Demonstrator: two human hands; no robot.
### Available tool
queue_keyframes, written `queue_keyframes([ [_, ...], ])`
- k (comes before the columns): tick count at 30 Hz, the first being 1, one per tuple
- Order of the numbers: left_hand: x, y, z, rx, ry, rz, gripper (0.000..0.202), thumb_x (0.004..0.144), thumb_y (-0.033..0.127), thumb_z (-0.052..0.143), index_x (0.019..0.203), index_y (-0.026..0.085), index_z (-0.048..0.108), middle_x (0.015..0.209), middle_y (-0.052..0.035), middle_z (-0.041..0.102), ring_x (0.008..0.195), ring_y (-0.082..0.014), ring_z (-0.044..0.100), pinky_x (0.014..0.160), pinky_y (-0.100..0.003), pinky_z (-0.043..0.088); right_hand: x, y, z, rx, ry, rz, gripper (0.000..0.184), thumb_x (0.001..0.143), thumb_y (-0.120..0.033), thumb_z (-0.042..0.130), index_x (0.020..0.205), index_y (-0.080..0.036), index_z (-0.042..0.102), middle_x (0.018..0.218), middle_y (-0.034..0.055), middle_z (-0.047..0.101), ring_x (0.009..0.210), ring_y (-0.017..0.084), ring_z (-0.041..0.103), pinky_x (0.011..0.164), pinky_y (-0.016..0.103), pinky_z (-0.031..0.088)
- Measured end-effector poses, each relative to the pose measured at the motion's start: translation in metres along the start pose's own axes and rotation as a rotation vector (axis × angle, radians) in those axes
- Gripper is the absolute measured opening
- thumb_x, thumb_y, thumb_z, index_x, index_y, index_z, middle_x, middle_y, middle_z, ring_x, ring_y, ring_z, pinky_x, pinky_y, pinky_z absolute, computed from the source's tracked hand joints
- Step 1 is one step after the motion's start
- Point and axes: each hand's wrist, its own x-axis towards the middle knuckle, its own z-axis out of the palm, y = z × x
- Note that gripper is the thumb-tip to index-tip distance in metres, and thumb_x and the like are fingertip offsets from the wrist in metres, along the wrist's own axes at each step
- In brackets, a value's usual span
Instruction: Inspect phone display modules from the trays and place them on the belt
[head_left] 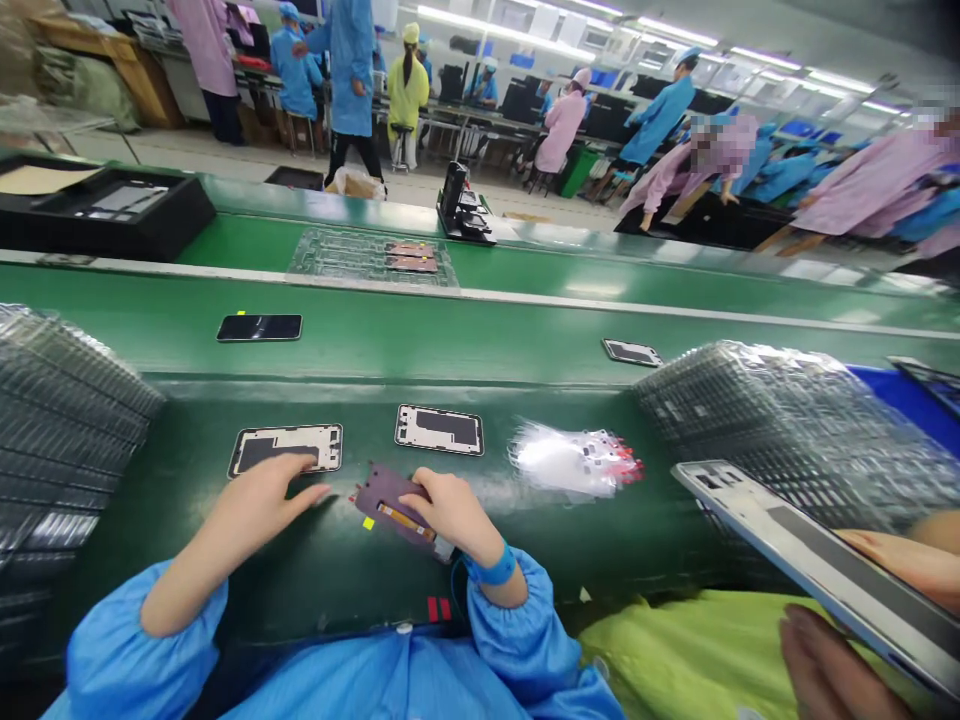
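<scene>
On the green belt point(570, 560), right hand point(450, 512) with fingers together, curled down onto a purple phone panel point(386, 500), and left hand point(244, 500) flat, fingers slightly apart, across the lower edge of a white phone frame point(285, 448) just beside that panel.

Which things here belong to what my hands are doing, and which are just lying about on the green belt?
In use: left hand over a white-backed phone frame; right hand on a purple phone panel.

Lying about: second phone frame; black phone; clear film pieces; stacked plastic trays.
</scene>
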Motion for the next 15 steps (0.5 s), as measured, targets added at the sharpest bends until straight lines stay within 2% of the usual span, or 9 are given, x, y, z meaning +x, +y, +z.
queue_keyframes([
  [2, -0.008, 0.011, 0.008, -0.161, -0.180, -0.066, 0.047, 0.085, 0.062, 0.057, 0.101, 0.023, 0.079, 0.106, -0.0108, 0.079, 0.098, -0.0350, 0.072, 0.087, -0.041, 0.053, 0.000, 0.001, -0.002, 0.117, -0.005, 0.009, 0.013, 0.093, -0.029, 0.061, 0.084, -0.022, 0.058, 0.074, 0.0007, 0.066, 0.077, 0.022, 0.067, 0.073, 0.034, 0.051],
  [4, -0.011, 0.027, 0.019, -0.426, -0.246, -0.084, 0.046, 0.079, 0.062, 0.065, 0.098, 0.023, 0.079, 0.105, -0.0104, 0.079, 0.098, -0.0349, 0.072, 0.085, -0.040, 0.054, -0.001, -0.003, 0.000, 0.231, -0.001, 0.001, 0.015, 0.099, -0.035, 0.049, 0.102, -0.022, 0.056, 0.085, 0.0015, 0.071, 0.080, 0.020, 0.071, 0.071, 0.031, 0.054],
  [6, -0.009, 0.046, 0.031, -0.808, -0.178, -0.092, 0.053, 0.072, 0.059, 0.074, 0.109, 0.021, 0.076, 0.119, -0.0119, 0.076, 0.113, -0.0346, 0.068, 0.090, -0.039, 0.055, -0.002, -0.010, 0.004, 0.458, -0.026, -0.028, 0.029, 0.100, -0.043, 0.045, 0.120, -0.022, 0.050, 0.096, 0.0033, 0.074, 0.083, 0.019, 0.073, 0.072, 0.031, 0.057],
  [7, -0.008, 0.055, 0.036, -1.005, -0.136, -0.105, 0.059, 0.070, 0.059, 0.076, 0.115, 0.020, 0.074, 0.124, -0.0127, 0.073, 0.118, -0.0341, 0.065, 0.092, -0.038, 0.055, -0.003, -0.014, 0.005, 0.598, -0.053, -0.044, 0.036, 0.097, -0.048, 0.049, 0.123, -0.021, 0.049, 0.097, 0.0038, 0.074, 0.084, 0.020, 0.073, 0.072, 0.032, 0.059],
  [9, -0.004, 0.072, 0.042, -1.318, -0.108, -0.142, 0.063, 0.072, 0.059, 0.077, 0.120, 0.018, 0.070, 0.122, -0.0135, 0.074, 0.116, -0.0333, 0.067, 0.089, -0.038, 0.057, -0.005, -0.020, 0.006, 0.802, -0.069, -0.071, 0.043, 0.089, -0.054, 0.062, 0.114, -0.020, 0.056, 0.091, 0.0040, 0.074, 0.080, 0.021, 0.073, 0.071, 0.033, 0.059],
  [11, -0.001, 0.083, 0.046, -1.495, -0.145, -0.182, 0.061, 0.074, 0.057, 0.078, 0.119, 0.017, 0.069, 0.110, -0.0130, 0.078, 0.103, -0.0320, 0.072, 0.081, -0.037, 0.059, -0.005, -0.021, 0.002, 0.800, 0.063, -0.082, 0.038, 0.084, -0.053, 0.069, 0.102, -0.019, 0.064, 0.085, 0.0033, 0.073, 0.076, 0.019, 0.070, 0.068, 0.030, 0.058],
  [13, -0.001, 0.087, 0.047, -1.568, -0.196, -0.186, 0.057, 0.075, 0.054, 0.079, 0.117, 0.016, 0.069, 0.103, -0.0117, 0.079, 0.093, -0.0300, 0.074, 0.076, -0.035, 0.059, -0.003, -0.020, -0.006, 0.703, 0.271, -0.097, 0.033, 0.090, -0.048, 0.063, 0.104, -0.019, 0.068, 0.084, 0.0034, 0.073, 0.069, 0.016, 0.067, 0.063, 0.027, 0.056],
  [15, -0.003, 0.086, 0.047, -1.577, -0.237, -0.153, 0.053, 0.078, 0.051, 0.079, 0.118, 0.017, 0.068, 0.100, -0.0098, 0.079, 0.088, -0.0274, 0.074, 0.075, -0.033, 0.058, 0.000, -0.017, -0.016, 0.648, 0.382, -0.126, 0.030, 0.094, -0.043, 0.058, 0.108, -0.019, 0.071, 0.084, 0.0039, 0.073, 0.065, 0.015, 0.067, 0.058, 0.026, 0.055],
])
